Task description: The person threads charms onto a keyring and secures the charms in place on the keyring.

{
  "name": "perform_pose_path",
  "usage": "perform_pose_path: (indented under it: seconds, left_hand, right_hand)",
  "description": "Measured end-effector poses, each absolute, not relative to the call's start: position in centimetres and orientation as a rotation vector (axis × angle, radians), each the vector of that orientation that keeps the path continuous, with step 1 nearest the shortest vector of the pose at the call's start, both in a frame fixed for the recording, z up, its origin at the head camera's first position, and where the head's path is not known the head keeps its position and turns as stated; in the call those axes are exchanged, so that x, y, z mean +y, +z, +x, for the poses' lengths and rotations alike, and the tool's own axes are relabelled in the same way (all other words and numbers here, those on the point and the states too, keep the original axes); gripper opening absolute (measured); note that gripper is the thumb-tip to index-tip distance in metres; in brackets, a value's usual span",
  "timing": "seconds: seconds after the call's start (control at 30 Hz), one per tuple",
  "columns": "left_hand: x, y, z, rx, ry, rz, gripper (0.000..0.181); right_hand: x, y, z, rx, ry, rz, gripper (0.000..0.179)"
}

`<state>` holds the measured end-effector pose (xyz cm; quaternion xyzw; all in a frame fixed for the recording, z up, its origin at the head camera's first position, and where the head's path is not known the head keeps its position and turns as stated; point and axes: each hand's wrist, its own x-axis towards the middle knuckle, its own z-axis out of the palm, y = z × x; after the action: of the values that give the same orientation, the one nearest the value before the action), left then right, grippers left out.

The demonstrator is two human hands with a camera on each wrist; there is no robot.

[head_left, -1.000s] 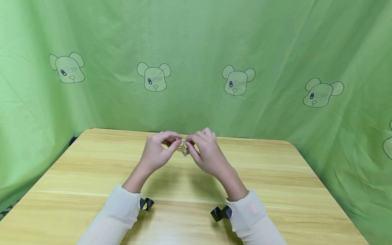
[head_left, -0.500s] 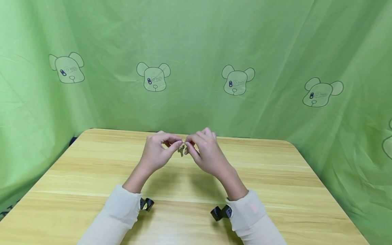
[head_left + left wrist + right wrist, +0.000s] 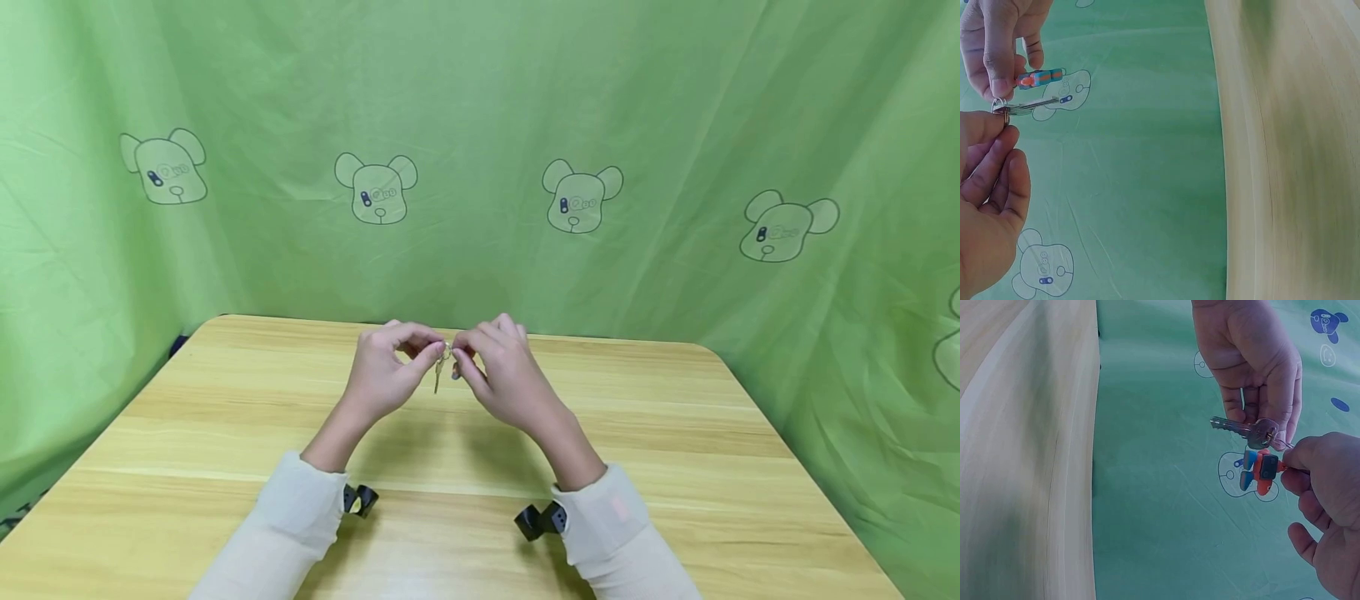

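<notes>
Over the far part of the table, my left hand (image 3: 393, 367) and right hand (image 3: 510, 375) meet at the fingertips. Between them is a small metal key ring (image 3: 999, 106), pinched by thumb and finger of each hand and partly covered by the fingertips. A metal key (image 3: 1232, 426) with a toothed blade hangs from the ring; its narrow edge (image 3: 437, 379) shows in the head view. Beside my right fingers dangles a small toy figure charm (image 3: 1266, 467), orange with blue feet and a dark back. In the left wrist view the charm (image 3: 1039, 77) sits above the key.
The light wood table (image 3: 450, 533) has rounded far corners. A green curtain (image 3: 480, 267) printed with bear heads surrounds its back and sides. Black wrist cameras (image 3: 362, 501) jut inward from both pale sleeves (image 3: 615, 517).
The hanging key has turned from showing its flat face to nearly edge-on, its tip shifting left. Both hands stay almost in place, still pinching the key ring.
</notes>
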<state>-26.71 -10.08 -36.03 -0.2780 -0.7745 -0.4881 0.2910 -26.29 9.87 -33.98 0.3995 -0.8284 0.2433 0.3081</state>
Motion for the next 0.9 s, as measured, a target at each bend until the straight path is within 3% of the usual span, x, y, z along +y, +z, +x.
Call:
perform_pose_path:
  seconds: [0.9]
  left_hand:
    - [-10.00,-35.99,-26.68,-2.093,-1.261,-0.758,0.003]
  right_hand:
    - [10.08,-34.05,-26.43,-2.187,0.648,1.065,0.008]
